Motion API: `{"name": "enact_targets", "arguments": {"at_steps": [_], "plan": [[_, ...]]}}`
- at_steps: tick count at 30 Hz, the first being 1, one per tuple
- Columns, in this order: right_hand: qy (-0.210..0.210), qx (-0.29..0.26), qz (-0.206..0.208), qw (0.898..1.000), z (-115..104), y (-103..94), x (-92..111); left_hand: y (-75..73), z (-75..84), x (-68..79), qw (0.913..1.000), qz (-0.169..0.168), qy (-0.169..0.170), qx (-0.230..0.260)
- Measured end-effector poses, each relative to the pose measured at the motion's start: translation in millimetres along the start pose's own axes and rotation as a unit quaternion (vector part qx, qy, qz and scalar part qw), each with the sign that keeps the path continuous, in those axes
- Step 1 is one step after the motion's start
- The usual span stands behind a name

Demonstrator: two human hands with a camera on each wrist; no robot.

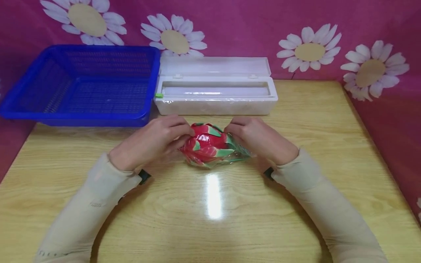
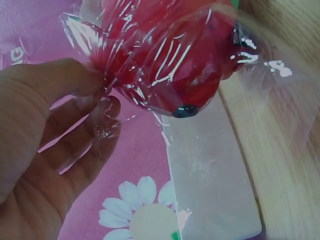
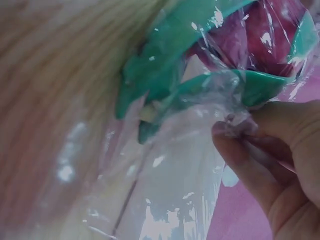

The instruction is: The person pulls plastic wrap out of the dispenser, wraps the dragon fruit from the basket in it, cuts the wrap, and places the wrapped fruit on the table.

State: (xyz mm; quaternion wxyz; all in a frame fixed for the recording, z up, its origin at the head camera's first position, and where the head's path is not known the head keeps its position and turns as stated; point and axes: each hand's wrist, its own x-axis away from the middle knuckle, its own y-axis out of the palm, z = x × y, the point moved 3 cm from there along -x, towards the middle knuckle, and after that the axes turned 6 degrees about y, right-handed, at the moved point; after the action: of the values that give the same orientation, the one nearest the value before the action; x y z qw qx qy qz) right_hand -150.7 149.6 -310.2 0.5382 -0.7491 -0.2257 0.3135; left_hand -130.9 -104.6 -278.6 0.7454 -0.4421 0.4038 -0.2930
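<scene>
A red dragon fruit point(image 1: 210, 144) with green-tipped scales sits mid-table, covered in clear plastic wrap point(image 2: 165, 55). At its left end my left hand point(image 1: 161, 135) pinches a gathered bit of the film between thumb and fingers; the left wrist view shows this beside the fruit's dark tip point(image 2: 185, 110). On the other side, my right hand point(image 1: 260, 137) pinches a bunched piece of film near the green leafy end point(image 3: 200, 85). Loose film point(image 3: 155, 190) spreads below that end in the right wrist view.
Behind the fruit stands a white cling film box point(image 1: 215, 106) with its lid point(image 1: 215, 66) raised and a roll point(image 1: 215, 91) inside. A blue plastic basket point(image 1: 95, 121) is at the back left. The wooden table point(image 1: 217, 233) meets a pink flowered cloth point(image 1: 236, 33) behind.
</scene>
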Motion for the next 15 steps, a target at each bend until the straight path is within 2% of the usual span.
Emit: {"name": "enact_targets", "arguments": {"at_steps": [5,9,15], "plan": [[0.011,0.019,0.001,1.000,-3.3,1.2,0.7,-0.6,-2.3,1.0,0.9998,0.008,-0.014,-0.012],[0.020,0.036,0.020,0.999,-5.7,-1.4,1.0,-2.1,-1.7,0.5,0.9992,0.022,-0.014,-0.030],[0.055,0.017,0.037,0.998,-7.5,-1.0,1.6,-0.5,1.4,2.2,0.9996,0.027,-0.009,-0.002]]}}
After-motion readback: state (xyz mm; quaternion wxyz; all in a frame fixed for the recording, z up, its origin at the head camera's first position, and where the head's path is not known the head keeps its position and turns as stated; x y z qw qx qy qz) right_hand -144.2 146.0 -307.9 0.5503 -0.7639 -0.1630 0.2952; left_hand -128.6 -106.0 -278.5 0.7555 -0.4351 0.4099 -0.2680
